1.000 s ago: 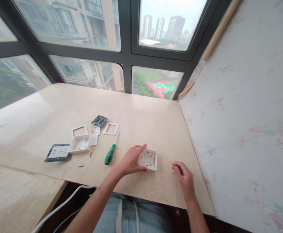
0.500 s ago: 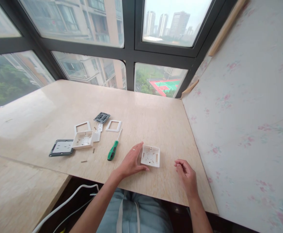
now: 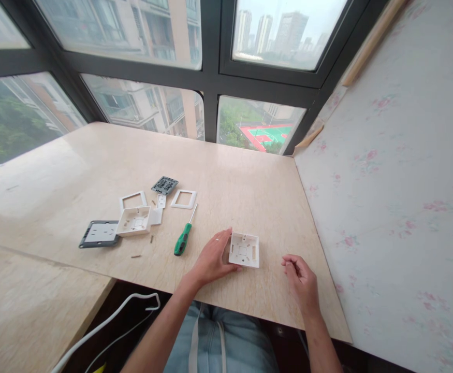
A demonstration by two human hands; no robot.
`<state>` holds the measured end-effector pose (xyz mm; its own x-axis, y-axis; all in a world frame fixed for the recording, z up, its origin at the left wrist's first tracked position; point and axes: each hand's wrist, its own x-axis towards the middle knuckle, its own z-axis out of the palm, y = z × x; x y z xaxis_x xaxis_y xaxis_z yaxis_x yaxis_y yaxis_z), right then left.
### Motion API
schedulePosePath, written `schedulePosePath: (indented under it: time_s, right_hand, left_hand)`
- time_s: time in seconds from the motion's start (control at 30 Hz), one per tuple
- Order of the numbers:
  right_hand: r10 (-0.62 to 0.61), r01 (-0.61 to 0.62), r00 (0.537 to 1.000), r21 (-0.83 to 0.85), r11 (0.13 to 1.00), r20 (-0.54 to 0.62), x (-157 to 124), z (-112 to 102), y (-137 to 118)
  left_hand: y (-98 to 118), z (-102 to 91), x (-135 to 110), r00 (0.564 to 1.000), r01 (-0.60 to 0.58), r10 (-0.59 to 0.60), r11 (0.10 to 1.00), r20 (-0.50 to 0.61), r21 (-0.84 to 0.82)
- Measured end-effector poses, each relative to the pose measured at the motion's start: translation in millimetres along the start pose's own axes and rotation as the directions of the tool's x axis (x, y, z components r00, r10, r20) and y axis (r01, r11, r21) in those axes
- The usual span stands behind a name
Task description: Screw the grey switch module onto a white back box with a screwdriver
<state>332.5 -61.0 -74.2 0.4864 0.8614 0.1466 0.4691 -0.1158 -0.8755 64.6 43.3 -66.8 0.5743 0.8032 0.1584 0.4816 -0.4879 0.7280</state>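
A square white plastic wall mounting box (image 3: 244, 250) lies open side up on the table in front of me. My left hand (image 3: 213, 261) is around its left side, fingers at the far left corner and thumb along the near edge. To the right of the box, apart from it, my right hand (image 3: 301, 277) rests near the table surface with its fingers curled in a pinch. Whatever those fingertips may hold is too small to make out. Left of my left hand lies a screwdriver (image 3: 183, 239) with a green and black handle, its shaft pointing away from me.
At the left are a second white mounting box (image 3: 133, 221), a grey-edged socket panel (image 3: 99, 234), a dark grey panel (image 3: 164, 185), two white frames, one here (image 3: 184, 199), and several screws, one here (image 3: 135, 256). A floral-papered wall (image 3: 389, 207) bounds the right; windows stand behind.
The view has shifted slightly, moving the table items a little in the picture. My left hand stays at the box and my right hand keeps its pinch, with hardly any movement.
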Motion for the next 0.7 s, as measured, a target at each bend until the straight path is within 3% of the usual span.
schedulePosePath:
  time_s: [0.33,0.47,0.53,0.6,0.7]
  right_hand:
    - [-0.047,0.048,0.999,-0.030,0.998,0.012,0,0,-2]
    - [-0.111,0.116,0.990,-0.056,0.992,0.086,1,1,-3]
    - [-0.241,0.261,0.955,-0.106,0.960,0.171,2,2,-2]
    - [-0.389,0.440,0.881,-0.165,0.883,0.270,2,3,-1]
    - [-0.491,0.587,0.791,-0.226,0.777,0.366,3,3,0]
  left_hand:
    - [-1,-6.7,-1,0.988,-0.111,0.109,0.994,0.108,0.006]
    - [-2,-8.8,-1,0.977,-0.163,0.161,0.987,0.144,0.004]
    - [-5,-6.4,-2,0.982,-0.155,0.155,0.988,0.110,-0.003]
    - [-8,-2.2,-4,0.989,-0.135,0.136,0.991,0.055,-0.008]
    - [-12,5.2,-5,0.995,-0.095,0.095,0.995,-0.028,-0.003]
